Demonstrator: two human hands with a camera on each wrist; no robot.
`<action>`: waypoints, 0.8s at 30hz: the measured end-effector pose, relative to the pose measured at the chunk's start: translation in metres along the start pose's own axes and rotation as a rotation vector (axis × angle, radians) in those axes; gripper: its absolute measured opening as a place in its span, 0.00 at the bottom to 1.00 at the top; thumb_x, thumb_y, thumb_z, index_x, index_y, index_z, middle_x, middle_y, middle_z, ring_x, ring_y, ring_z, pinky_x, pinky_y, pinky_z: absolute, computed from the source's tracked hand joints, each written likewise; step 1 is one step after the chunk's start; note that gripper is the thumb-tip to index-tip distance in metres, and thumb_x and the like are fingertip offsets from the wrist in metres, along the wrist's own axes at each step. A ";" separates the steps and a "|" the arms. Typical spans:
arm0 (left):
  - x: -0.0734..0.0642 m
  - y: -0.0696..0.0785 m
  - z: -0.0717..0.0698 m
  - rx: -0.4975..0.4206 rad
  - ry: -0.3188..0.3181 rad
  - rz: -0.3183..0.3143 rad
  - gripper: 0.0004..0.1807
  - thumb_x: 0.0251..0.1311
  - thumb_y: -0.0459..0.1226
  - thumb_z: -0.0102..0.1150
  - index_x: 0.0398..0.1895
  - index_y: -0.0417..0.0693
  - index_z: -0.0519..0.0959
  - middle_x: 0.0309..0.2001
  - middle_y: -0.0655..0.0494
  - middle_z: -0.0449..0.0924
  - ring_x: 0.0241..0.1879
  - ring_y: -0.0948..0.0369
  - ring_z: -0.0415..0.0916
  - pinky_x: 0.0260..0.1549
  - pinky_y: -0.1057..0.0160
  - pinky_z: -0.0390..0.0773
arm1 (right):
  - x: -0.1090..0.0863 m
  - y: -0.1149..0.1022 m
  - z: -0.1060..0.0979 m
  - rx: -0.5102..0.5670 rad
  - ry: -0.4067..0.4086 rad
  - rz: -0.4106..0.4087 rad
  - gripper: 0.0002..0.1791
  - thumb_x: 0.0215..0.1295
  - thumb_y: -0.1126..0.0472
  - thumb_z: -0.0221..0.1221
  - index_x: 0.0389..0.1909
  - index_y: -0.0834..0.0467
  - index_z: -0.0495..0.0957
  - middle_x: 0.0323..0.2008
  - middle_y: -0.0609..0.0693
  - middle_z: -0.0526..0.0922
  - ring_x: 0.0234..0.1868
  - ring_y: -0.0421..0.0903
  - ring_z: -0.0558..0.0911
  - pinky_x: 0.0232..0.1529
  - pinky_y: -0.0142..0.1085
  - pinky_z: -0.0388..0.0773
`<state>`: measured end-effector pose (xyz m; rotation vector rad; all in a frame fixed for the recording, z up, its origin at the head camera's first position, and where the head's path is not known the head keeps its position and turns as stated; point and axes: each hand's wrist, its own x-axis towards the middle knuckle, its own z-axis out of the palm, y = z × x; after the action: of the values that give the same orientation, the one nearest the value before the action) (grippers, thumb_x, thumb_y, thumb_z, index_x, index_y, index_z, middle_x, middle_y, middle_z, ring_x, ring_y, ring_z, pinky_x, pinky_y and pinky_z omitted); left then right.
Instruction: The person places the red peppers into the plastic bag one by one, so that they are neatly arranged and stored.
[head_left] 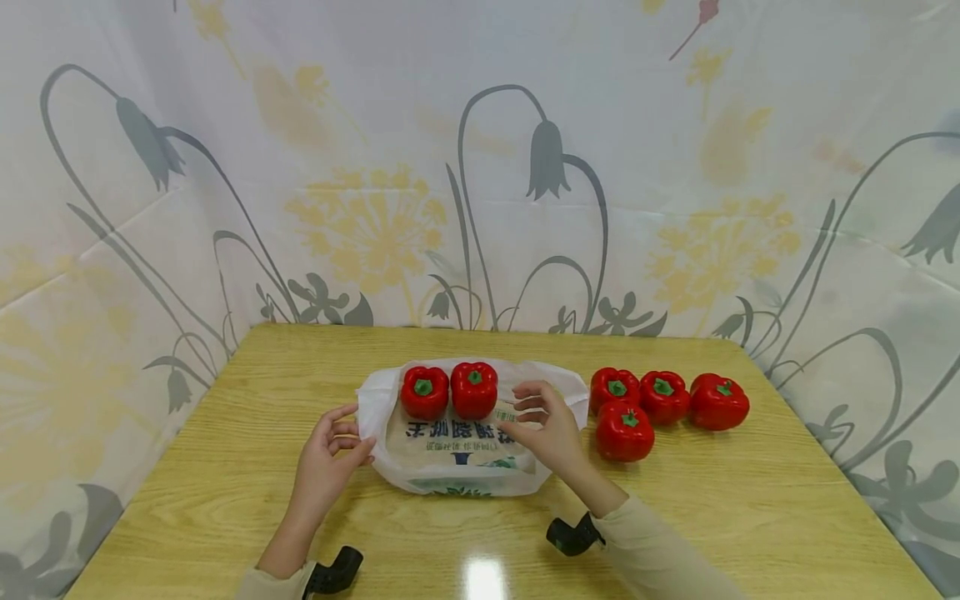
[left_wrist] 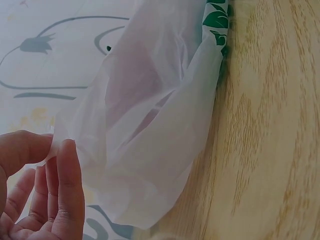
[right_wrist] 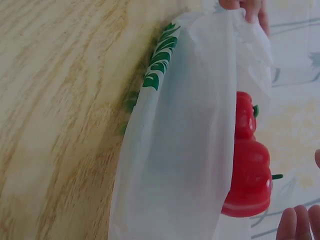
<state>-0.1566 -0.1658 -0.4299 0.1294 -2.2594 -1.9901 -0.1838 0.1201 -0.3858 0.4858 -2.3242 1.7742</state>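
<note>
A white plastic bag (head_left: 401, 471) with green leaf prints and dark lettering lies on the table, its mouth spread wide. Two red bell peppers, one (head_left: 425, 393) on the left and one (head_left: 474, 391) on the right, sit inside toward its far side. The left hand (head_left: 330, 458) pinches the bag's left edge between thumb and finger; the left wrist view shows this hand (left_wrist: 42, 185) with the thin film. Over the bag's right part hovers the right hand (head_left: 546, 425), fingers apart and loosely bent, holding nothing. Only some fingertips (right_wrist: 295, 223) of it show in the right wrist view.
Several more red bell peppers, among them a front one (head_left: 625, 432) and a rightmost one (head_left: 718, 402), stand on the wooden table (head_left: 247, 450) to the right of the bag. A flower-patterned cloth (head_left: 420, 167) rises behind and along both sides.
</note>
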 end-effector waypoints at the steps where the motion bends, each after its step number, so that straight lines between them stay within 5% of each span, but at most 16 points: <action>1: 0.000 0.000 0.000 -0.001 0.000 0.000 0.29 0.56 0.26 0.60 0.61 0.43 0.65 0.43 0.43 0.68 0.33 0.63 0.72 0.34 0.60 0.83 | -0.001 0.001 -0.001 0.002 0.002 -0.014 0.21 0.48 0.78 0.65 0.44 0.71 0.70 0.42 0.61 0.74 0.41 0.57 0.75 0.45 0.55 0.77; 8: 0.000 0.001 0.000 -0.004 0.000 0.001 0.28 0.56 0.25 0.60 0.61 0.43 0.65 0.42 0.43 0.68 0.33 0.63 0.72 0.33 0.61 0.83 | -0.009 0.004 -0.008 -0.014 0.011 -0.076 0.21 0.47 0.79 0.65 0.42 0.73 0.70 0.41 0.60 0.74 0.40 0.59 0.75 0.42 0.52 0.79; 18: -0.001 0.000 0.001 -0.008 -0.004 -0.002 0.28 0.56 0.26 0.60 0.61 0.43 0.65 0.42 0.43 0.68 0.33 0.63 0.72 0.34 0.59 0.83 | -0.027 0.004 -0.014 -0.061 0.092 -0.061 0.20 0.44 0.81 0.65 0.40 0.74 0.71 0.39 0.61 0.75 0.39 0.54 0.75 0.42 0.47 0.80; 24: -0.001 0.000 0.001 -0.002 -0.007 0.002 0.28 0.56 0.26 0.60 0.61 0.44 0.65 0.42 0.43 0.68 0.33 0.63 0.72 0.34 0.61 0.83 | -0.033 0.022 -0.022 -0.067 0.151 -0.122 0.20 0.42 0.81 0.66 0.39 0.72 0.72 0.39 0.62 0.75 0.38 0.38 0.75 0.41 0.39 0.81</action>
<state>-0.1561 -0.1649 -0.4301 0.1194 -2.2613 -1.9943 -0.1623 0.1511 -0.4104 0.4561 -2.1948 1.6136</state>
